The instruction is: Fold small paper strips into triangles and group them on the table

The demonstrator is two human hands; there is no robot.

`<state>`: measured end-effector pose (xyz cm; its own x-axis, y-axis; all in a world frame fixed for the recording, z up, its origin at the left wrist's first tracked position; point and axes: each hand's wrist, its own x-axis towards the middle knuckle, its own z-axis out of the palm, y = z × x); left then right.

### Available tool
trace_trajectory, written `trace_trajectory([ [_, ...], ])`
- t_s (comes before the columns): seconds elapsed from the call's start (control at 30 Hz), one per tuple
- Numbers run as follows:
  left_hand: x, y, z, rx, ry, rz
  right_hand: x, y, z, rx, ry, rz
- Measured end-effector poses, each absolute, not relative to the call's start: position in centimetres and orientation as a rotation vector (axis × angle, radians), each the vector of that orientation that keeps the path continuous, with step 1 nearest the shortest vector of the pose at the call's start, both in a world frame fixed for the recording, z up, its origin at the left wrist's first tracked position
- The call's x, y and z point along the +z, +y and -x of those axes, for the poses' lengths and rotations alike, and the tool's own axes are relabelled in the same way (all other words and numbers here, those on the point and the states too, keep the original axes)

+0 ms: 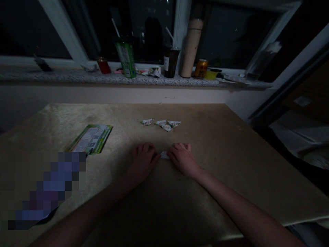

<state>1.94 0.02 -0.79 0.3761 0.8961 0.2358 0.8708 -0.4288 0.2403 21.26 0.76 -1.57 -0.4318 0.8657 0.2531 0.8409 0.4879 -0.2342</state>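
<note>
Between my two hands a small folded piece of printed paper [164,155] rests on the tan table [218,206]. My left hand [145,159] grips its left end with the thumb and curled fingers. On the other side my right hand [183,158] has its fingertips closed on the right end. The fingers partly cover the paper, and dim light hides its finer folds. Just beyond the hands lie several small folded paper triangles [167,124], white with green edges, one a little apart to the left.
A green printed packet [94,139] lies on the left of the table, beside a pixelated object [51,192]. Along the granite windowsill [146,81] stand a green cup [125,58], a dark cup with a straw [170,62], a tall bottle [191,48] and a can [200,69].
</note>
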Motion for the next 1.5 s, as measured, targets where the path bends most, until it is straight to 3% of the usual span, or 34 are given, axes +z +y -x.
trace_trajectory([
  [0.3,1.1,-3.6,-3.6,0.523,1.506,-2.775,-1.8,0.7,-21.4,0.03,-2.452,1.398],
  [0.53,-0.7,-7.3,-4.7,0.276,1.433,-2.85,-1.8,0.7,-21.1,-0.16,-2.526,1.373],
  [1.5,-0.7,-6.3,-3.9,0.238,1.4,-2.788,-1.6,0.7,-20.8,-0.171,-2.591,1.407],
])
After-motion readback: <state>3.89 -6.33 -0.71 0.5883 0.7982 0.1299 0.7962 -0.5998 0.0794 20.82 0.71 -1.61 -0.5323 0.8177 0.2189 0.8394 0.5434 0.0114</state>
